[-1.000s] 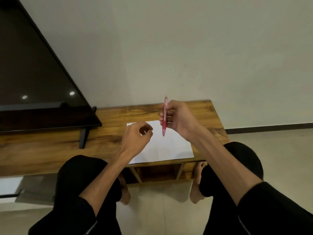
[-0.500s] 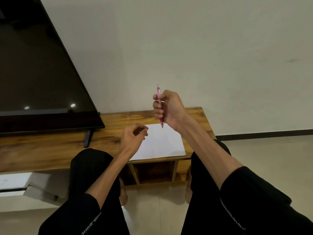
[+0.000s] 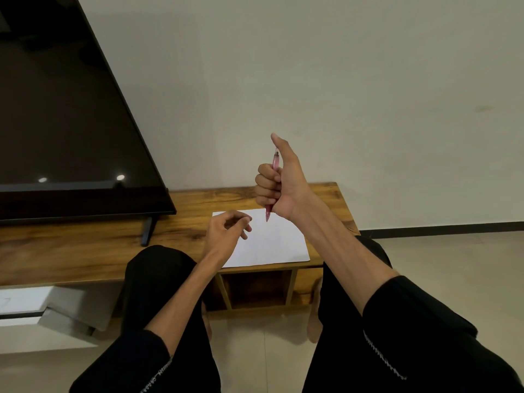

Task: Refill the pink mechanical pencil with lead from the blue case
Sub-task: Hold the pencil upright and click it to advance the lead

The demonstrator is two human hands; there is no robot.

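Observation:
My right hand [image 3: 285, 191] is raised above the table, fist closed around the pink mechanical pencil [image 3: 276, 162]. The pencil stands upright with its tip pointing down at the white sheet of paper [image 3: 279, 242]. My thumb sticks up beside the pencil's top end. My left hand [image 3: 224, 232] hovers lower, over the sheet's left edge, fingers curled and thumb close to the index fingertip. Whether something tiny sits between them is too small to tell. The blue lead case is not in view.
The paper lies on a low wooden table [image 3: 85, 251] with an open shelf [image 3: 256, 289] beneath it. A large dark TV [image 3: 62, 123] stands on the table's left part. My knees in black trousers are against the table's front edge. A plain wall rises behind.
My right hand has shifted from a fingertip hold to a full fist around the pencil, and the thumb has lifted above the top end. The left hand has stayed over the paper.

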